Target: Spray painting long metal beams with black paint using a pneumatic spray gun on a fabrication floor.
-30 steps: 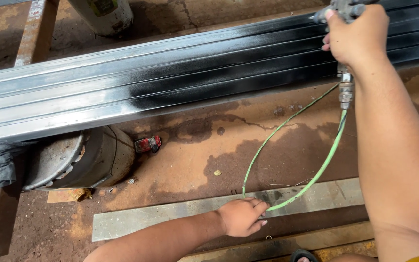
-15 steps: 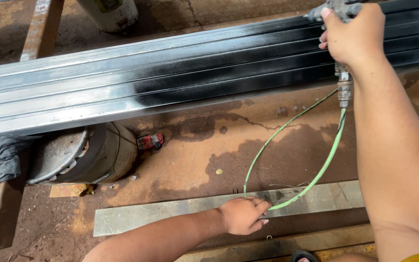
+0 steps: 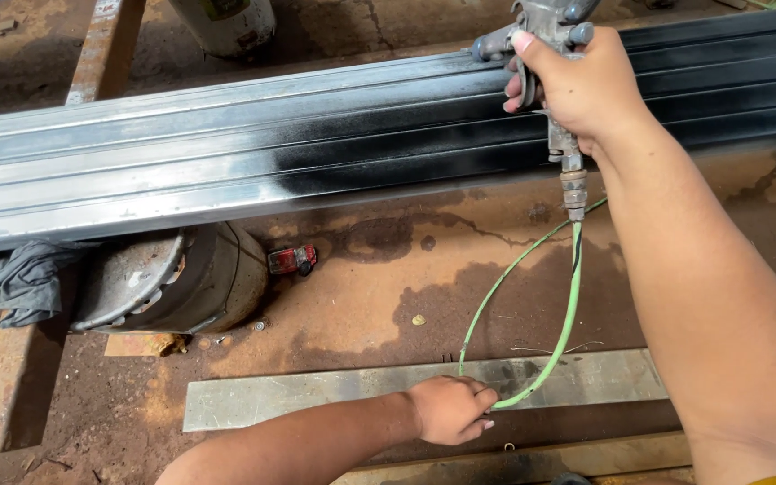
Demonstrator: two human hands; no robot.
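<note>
The right hand sits at one o'clock in the head view, fingers wrapped tight round the grip of a grey spray gun, whose top is cut off by the upper edge. Below the gun, a brass fitting leads into a thin green hose that drops toward six o'clock and loops back to the left hand, which is curled closed around it, knuckles up, resting on a flat grey metal strip lying on the reddish floor. The gun hangs just over a bundle of long steel tubes crossing from nine to two o'clock, black with paint on the right stretch and bare grey on the left; both ends run out of frame. Open floor lies between the tubes and the strip. At eight o'clock a dented metal drum lies partly hidden beneath the tubes, a grey rag beside it, and a small red object nearby is too small to identify.
</note>
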